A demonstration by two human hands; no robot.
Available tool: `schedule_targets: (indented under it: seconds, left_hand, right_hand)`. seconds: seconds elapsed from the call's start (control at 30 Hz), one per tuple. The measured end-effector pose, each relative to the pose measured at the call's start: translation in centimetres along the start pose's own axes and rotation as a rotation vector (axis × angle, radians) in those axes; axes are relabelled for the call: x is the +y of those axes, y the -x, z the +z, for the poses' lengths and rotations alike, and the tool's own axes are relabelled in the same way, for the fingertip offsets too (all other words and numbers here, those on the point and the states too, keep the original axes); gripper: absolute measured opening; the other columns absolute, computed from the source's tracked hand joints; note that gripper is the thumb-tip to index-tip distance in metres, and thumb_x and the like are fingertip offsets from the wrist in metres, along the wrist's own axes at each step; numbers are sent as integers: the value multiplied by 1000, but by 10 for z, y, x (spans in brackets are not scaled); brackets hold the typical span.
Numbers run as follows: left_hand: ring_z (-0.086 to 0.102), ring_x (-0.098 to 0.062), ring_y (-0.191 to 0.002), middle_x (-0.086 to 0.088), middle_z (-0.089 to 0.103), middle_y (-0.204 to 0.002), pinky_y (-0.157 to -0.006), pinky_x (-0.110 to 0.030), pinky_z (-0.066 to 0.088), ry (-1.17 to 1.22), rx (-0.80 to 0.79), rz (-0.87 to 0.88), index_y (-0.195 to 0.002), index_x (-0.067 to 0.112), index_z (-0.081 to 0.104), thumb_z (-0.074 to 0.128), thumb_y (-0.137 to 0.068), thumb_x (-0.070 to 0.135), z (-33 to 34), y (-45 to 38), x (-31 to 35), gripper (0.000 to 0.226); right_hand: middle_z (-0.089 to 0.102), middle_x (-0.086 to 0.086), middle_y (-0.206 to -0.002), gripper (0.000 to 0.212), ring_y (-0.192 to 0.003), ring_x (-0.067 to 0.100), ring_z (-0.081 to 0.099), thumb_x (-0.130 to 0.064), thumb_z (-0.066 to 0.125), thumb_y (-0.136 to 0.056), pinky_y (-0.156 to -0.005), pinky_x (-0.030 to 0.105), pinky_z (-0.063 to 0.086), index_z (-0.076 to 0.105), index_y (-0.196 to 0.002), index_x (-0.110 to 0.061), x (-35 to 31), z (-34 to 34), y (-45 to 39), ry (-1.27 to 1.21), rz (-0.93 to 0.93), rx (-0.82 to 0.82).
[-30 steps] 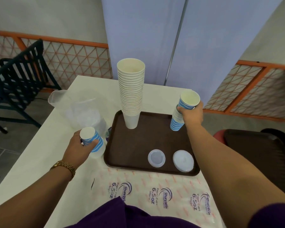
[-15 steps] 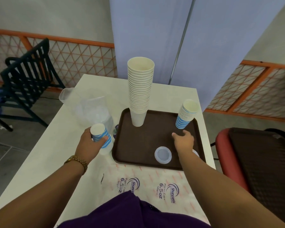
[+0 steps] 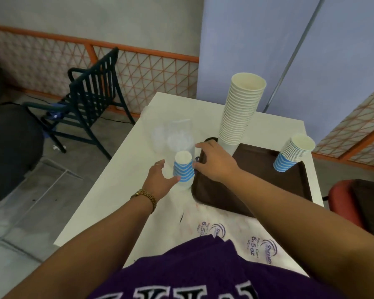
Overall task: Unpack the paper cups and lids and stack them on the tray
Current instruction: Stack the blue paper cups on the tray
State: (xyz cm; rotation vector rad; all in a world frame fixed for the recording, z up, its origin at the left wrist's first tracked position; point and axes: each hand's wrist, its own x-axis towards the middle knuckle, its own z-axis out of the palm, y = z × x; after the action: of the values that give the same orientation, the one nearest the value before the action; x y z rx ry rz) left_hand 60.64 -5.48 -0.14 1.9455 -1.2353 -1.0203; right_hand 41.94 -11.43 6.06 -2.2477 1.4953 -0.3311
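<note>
nearest, the printed wrapper (image 3: 242, 240) lies flat on the table (image 3: 121, 180), emptied of most of its cups. just beyond it a short blue stack (image 3: 183, 169) stands on the table beside the tray's (image 3: 289, 190) left edge, not yet on it. the left hand (image 3: 160, 180) has let go of that stack — half a second ago it held it, now its fingers are spread loosely beside the cups, thumb touching or nearly touching the base. the right hand (image 3: 216, 162) has crossed over from the tray, where it had set down the other blue stack (image 3: 294, 154); its grip is open, fingers reaching in on the near stack's right side, not clearly closed on it. this looks like a hand-over: the right hand seems set to carry these cups to the far-right stack. behind the hands, a clear bag of lids (image 3: 173, 137) lies on the table, still packed. farthest, the tall white stack (image 3: 240, 113) stands at the tray's back-left corner.
</note>
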Motion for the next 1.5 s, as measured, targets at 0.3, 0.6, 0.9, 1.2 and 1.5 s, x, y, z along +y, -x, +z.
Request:
schedule_targets:
  seconds: [0.3,0.6,0.9,1.2,1.5]
  left_hand:
    - [39,-20,-137,-2,35,-151,-111,-37,36,40,-37,-18,-149,21,30,76,-82,30,-20,6,-16,82]
    - [40,-18,-136,-1,35,-151,-108,-31,36,40,-70,-1,-149,22,30,76,-82,31,-20,7,-19,82]
    - [41,-23,-136,-7,36,-150,-110,-35,36,8,-96,62,-149,16,30,79,-80,27,-7,-3,3,85]
    - [57,-15,-102,5,54,-109,-86,-19,41,119,-35,199,-120,18,50,81,-75,6,11,-6,28,56]
    - [52,-15,-106,1,51,-118,-93,-27,44,94,2,155,-133,10,46,77,-82,18,20,-9,28,60]
  right_hand:
    - [45,5,-130,84,-117,25,50,-45,74,-76,-91,41,51,32,-145,-23,-45,24,-24,198,41,-174]
    - [51,4,-129,80,-114,24,53,-32,73,-75,-88,42,52,32,-143,-25,-44,20,-25,78,77,-99]
    - [52,1,-118,66,-104,18,54,-29,76,-74,-85,31,46,47,-134,-29,-35,-32,-20,-267,115,119]
    - [64,7,-91,22,-72,18,61,-21,69,-82,-67,28,51,61,-101,-14,31,-48,21,-1445,510,43]
    - [69,10,-110,58,-95,25,71,-48,64,-76,-84,36,54,61,-119,-10,87,-10,67,-2030,619,244]
